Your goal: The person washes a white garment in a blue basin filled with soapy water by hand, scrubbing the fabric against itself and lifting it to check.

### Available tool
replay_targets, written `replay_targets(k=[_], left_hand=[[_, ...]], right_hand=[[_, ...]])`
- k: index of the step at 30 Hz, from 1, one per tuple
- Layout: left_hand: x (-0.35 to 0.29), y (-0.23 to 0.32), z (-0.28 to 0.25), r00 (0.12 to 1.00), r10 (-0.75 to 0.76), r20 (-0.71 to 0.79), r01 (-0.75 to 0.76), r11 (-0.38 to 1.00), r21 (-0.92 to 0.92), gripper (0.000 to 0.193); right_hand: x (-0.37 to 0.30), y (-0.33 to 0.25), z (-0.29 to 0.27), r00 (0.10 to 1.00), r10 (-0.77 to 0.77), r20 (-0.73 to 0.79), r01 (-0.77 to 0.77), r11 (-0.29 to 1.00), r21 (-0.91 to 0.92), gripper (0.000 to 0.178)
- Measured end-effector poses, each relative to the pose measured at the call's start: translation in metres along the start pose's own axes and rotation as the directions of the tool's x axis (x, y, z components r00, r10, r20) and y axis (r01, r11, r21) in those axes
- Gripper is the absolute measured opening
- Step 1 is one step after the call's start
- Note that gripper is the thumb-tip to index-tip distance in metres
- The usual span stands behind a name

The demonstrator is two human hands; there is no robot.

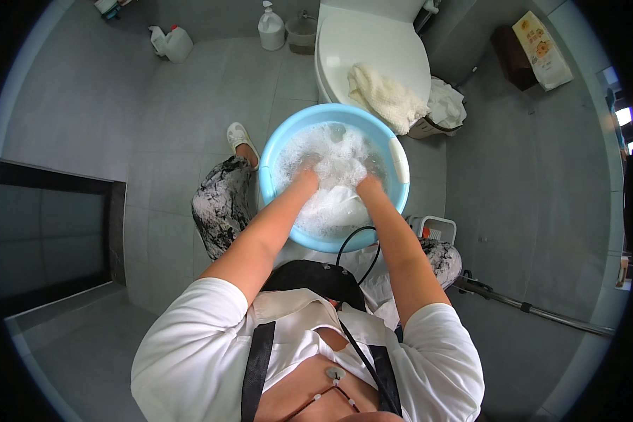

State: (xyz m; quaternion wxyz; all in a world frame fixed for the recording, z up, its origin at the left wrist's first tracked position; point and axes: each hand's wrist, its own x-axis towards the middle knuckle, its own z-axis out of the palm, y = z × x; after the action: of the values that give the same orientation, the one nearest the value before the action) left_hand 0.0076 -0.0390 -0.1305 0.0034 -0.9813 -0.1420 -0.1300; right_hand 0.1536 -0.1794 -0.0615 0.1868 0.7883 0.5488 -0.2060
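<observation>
Both my forearms reach down into a round light-blue basin (271, 141) full of sudsy water. White foam (297, 145) covers much of the surface. My left hand (307, 177) is in the suds up to about the wrist. My right hand (368, 186) dips in a little to the right of it. Foam hides the fingers of both. Between and below the wrists, a white cloth (335, 209) bulges partly out of the water. Whether either hand grips it cannot be seen. A white strip (399, 160) lies along the basin's right rim.
Beyond the basin stands a toilet (373, 42) with a cream towel (387, 95) on its lid. To its right is a bin (443, 105) stuffed with white material. A pump bottle (271, 28) and a white jug (172, 43) stand by the far wall. A black cable (341, 246) loops near my right forearm.
</observation>
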Motion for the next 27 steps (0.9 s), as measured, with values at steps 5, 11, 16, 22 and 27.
replay_targets(k=[5,11,16,22,27], left_hand=[[0.042,-0.001,-0.092,0.853,-0.250,0.458,0.398,0.879,-0.263,0.032],[0.047,-0.044,-0.138,0.890,-0.230,0.394,0.447,0.609,-0.655,0.039],[0.046,-0.022,-0.154,0.829,-0.209,0.518,0.328,-0.569,-0.754,0.039],[0.062,0.016,-0.160,0.668,-0.175,0.723,0.096,-0.944,-0.317,0.035],[0.066,0.030,-0.137,0.810,-0.040,0.585,0.315,-0.813,-0.491,0.035]], right_hand=[[-0.005,0.003,-0.016,0.964,0.173,-0.201,-0.141,0.976,0.164,0.020],[-0.046,0.030,-0.068,0.886,0.298,-0.355,0.164,0.513,0.842,0.028],[-0.056,0.008,-0.085,0.940,0.341,-0.019,0.202,-0.509,0.837,0.031],[-0.049,-0.028,-0.090,0.648,0.706,-0.286,0.499,-0.111,0.859,0.034],[-0.079,-0.090,-0.121,0.378,0.517,-0.768,0.474,0.604,0.641,0.027]])
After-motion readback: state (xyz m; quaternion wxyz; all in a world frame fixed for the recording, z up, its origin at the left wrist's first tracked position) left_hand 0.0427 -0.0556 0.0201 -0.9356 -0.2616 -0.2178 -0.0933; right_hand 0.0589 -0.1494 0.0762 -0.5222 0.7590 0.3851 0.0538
